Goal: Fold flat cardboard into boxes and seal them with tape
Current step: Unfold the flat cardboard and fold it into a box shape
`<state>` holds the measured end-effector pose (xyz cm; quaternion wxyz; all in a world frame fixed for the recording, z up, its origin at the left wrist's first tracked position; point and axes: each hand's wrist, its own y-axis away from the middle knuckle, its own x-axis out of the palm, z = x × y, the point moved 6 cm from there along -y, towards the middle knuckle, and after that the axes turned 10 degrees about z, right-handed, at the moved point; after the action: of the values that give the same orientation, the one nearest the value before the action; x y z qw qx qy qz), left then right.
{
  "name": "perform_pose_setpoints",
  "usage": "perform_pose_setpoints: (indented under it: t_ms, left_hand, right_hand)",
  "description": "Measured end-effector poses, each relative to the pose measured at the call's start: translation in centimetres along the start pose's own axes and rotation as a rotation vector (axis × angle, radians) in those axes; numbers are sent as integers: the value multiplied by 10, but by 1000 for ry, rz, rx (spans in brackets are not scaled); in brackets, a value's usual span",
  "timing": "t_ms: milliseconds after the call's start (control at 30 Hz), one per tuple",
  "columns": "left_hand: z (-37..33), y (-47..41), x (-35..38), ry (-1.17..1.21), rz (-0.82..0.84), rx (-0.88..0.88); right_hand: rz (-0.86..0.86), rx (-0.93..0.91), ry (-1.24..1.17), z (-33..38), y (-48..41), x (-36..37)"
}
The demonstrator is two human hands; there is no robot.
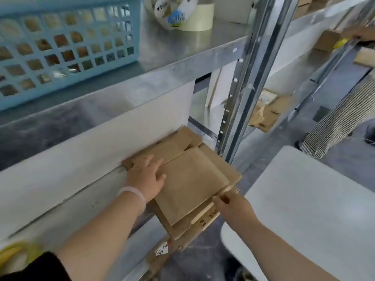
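A stack of flat brown cardboard sheets [188, 179] lies on a lower shelf of a metal rack, sticking out past its front edge. My left hand [147, 177] rests flat on the top sheet with fingers spread. My right hand [229, 200] pinches the front right edge of the stack. Rolls of tape [182, 14], one cream and some wrapped in clear plastic, sit on the upper metal shelf [194, 55] above.
A light blue plastic basket [60, 47] stands on the upper shelf at left. A rack upright [245, 86] rises just right of the stack. A white table [316, 209] is at lower right. Another person in striped trousers [341, 118] stands at far right. White board [81, 151] fronts the lower shelf.
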<state>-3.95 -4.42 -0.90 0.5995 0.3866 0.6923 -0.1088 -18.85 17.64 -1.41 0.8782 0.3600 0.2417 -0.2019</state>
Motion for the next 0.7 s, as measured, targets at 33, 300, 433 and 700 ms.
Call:
perform_pose_setpoints:
  t_ms: [33, 300, 433, 700]
  left_hand:
    - [4, -8, 1, 2, 5, -23]
    - [13, -38, 16, -11, 47, -112]
    - [20, -36, 7, 98, -37, -87]
    - [43, 7, -18, 819, -217, -276]
  right_hand:
    - [51, 37, -79, -3, -6, 4]
    - [133, 142, -543, 4, -34, 21]
    - [92, 95, -570, 10, -36, 9]
    - [118, -92, -395, 17, -27, -34]
